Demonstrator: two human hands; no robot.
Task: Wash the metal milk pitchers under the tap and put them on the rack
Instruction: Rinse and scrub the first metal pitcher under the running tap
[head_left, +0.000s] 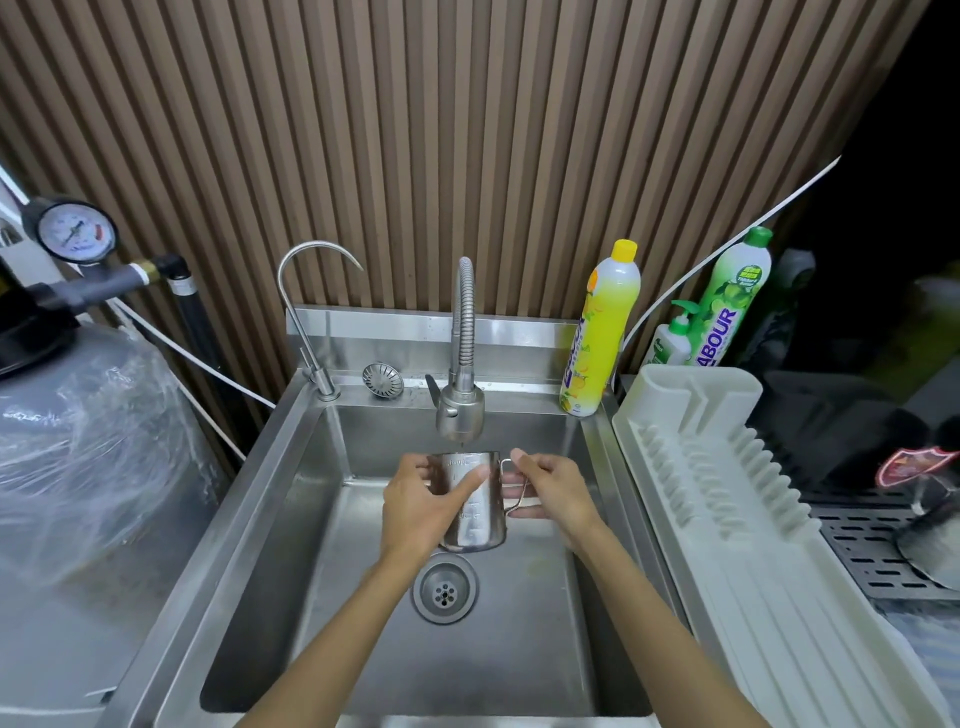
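A plastic-wrapped grey tank (93, 441) stands left of the steel sink (249, 493). Over the basin, the left hand (415, 509) wraps its fingers round the body of the metal milk pitcher (475, 519), thumb across the front. The pitcher is upright just under the flexible tap (461, 410), above the drain (444, 588). The right hand (561, 488) grips the pitcher's handle. The white rack (727, 467) lies to the right.

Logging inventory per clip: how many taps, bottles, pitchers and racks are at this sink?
Taps: 2 (flexible tap, gooseneck tap)
Bottles: 3 (yellow bottle, green bottle, pump bottle)
Pitchers: 1 (pitcher, held by left hand and right hand)
Racks: 1 (rack)
Total: 7
A blurred metal thing at far right is not counted.
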